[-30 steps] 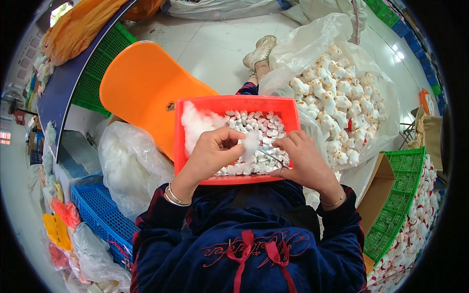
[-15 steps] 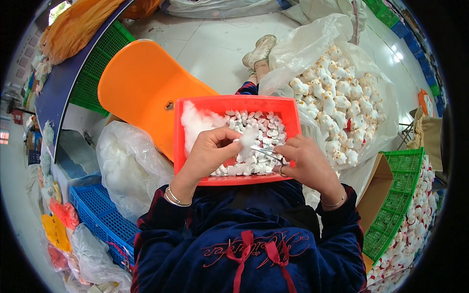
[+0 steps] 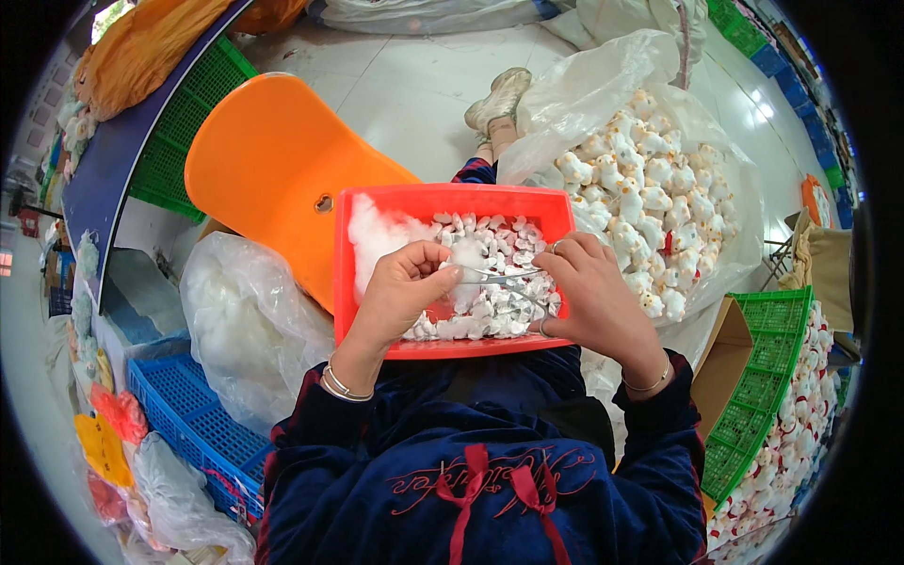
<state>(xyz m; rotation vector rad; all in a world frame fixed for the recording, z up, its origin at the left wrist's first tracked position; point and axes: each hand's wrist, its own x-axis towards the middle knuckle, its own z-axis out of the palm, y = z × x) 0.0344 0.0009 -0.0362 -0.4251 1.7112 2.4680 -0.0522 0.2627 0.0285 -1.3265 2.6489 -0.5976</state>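
Observation:
My left hand (image 3: 403, 284) is closed in a pinch above the red tray (image 3: 551, 202); whatever lies between thumb and forefinger is too small to make out. In my right hand (image 3: 600, 294) is a thin metal scissor-handled tool (image 3: 516, 277), with a loop around a lower finger. Its two arms are spread, and the tip reaches my left fingertips. A tuft of white stuffing (image 3: 466, 250) shows right by those fingertips. Beneath my hands, the tray holds many small white fabric pieces (image 3: 513, 243), with a heap of fluffy white stuffing (image 3: 377, 226) at its left.
An orange chair (image 3: 273, 160) stands at the left, by a clear bag of stuffing (image 3: 231, 315) and a blue crate (image 3: 188, 400). To the right is a clear bag (image 3: 603, 75) full of white plush toys (image 3: 650, 202). A green crate (image 3: 767, 363) stands beyond a cardboard box (image 3: 727, 358).
The metal tool's arms have spread apart, and its tip has come up to my left fingertips. My right hand has turned slightly, its fingers rising. The stuffing tuft sits a little farther left.

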